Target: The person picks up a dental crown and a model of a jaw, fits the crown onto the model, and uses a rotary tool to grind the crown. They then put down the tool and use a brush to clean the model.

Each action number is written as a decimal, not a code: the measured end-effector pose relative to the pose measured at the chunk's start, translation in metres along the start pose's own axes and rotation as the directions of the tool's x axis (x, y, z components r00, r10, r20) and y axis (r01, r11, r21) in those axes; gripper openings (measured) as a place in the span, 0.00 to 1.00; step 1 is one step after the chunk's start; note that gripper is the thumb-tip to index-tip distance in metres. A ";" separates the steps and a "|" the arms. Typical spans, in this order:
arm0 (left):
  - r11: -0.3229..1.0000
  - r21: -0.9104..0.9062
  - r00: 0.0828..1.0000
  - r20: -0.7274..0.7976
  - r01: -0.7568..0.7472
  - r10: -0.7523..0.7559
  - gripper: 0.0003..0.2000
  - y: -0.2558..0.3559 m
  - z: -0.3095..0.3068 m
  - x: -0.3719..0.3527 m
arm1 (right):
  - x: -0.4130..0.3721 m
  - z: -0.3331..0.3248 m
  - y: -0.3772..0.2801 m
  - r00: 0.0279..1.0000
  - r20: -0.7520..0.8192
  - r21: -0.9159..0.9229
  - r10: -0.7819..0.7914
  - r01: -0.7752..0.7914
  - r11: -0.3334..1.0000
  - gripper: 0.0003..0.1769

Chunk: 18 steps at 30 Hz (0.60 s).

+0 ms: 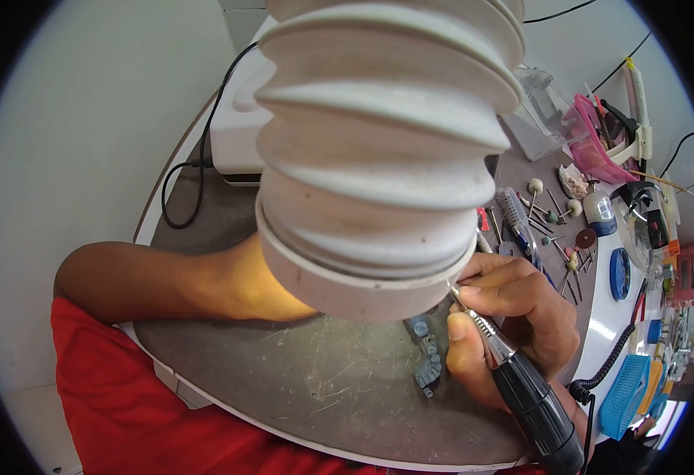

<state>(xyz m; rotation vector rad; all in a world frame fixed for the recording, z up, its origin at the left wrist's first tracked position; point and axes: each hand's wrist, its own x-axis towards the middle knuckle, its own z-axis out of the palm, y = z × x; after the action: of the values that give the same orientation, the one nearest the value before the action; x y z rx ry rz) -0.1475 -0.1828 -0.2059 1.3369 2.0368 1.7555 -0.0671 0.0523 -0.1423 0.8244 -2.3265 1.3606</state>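
Note:
My right hand [521, 309] is closed around a black and silver rotary handpiece [521, 380], pinching its metal neck. The handpiece's tip reaches up to the rim of a large white ribbed suction hose [371, 229], which hides what the tip meets. From the left, my left hand [264, 289] goes in under the hose; only the wrist and back edge show, lit yellow, and its fingers are hidden. A small grey-blue toothed piece, like a dental model part [428, 360], lies on the brown worktop [307, 396] just left of my right hand.
Loose rotary burs [557, 226] and a clear-handled brush [513, 210] lie right of the hose. Beyond stand a pink basket [592, 150] of tools, a small jar [599, 210] and a blue basket [625, 396]. A coiled black cord [608, 364] runs along the right edge. A white machine [236, 134] stands behind.

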 end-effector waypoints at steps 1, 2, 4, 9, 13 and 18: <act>0.997 -0.065 0.999 -0.024 -0.031 0.030 0.22 -0.001 0.001 0.001 | 0.000 0.000 0.000 1.000 0.000 0.002 0.009 -0.009 1.000 0.11; 0.997 -0.064 0.999 -0.024 -0.031 0.029 0.22 0.000 0.000 0.001 | 0.000 0.000 0.000 1.000 -0.001 0.003 0.008 -0.008 1.000 0.11; 0.999 -0.040 1.000 -0.010 -0.001 0.000 0.22 0.007 -0.002 0.000 | 0.002 0.000 0.000 1.000 0.003 -0.006 -0.004 0.004 1.000 0.10; 0.998 -0.056 1.000 -0.007 0.006 -0.006 0.22 0.002 0.001 -0.001 | 0.002 0.004 0.002 0.999 -0.030 -0.015 -0.041 0.040 0.999 0.10; 0.997 -0.030 0.998 0.003 0.065 -0.065 0.23 0.011 -0.003 -0.001 | 0.000 0.003 0.001 0.999 -0.033 -0.004 -0.037 0.037 0.999 0.11; 0.989 -0.109 0.995 0.010 0.101 -0.101 0.22 0.013 -0.003 0.002 | 0.003 0.003 0.002 0.998 -0.039 -0.021 -0.054 0.053 0.998 0.10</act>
<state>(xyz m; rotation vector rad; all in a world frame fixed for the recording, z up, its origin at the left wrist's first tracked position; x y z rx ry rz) -0.1440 -0.1847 -0.1932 1.1832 1.9388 1.7905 -0.0704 0.0491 -0.1437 0.8405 -2.2682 1.3172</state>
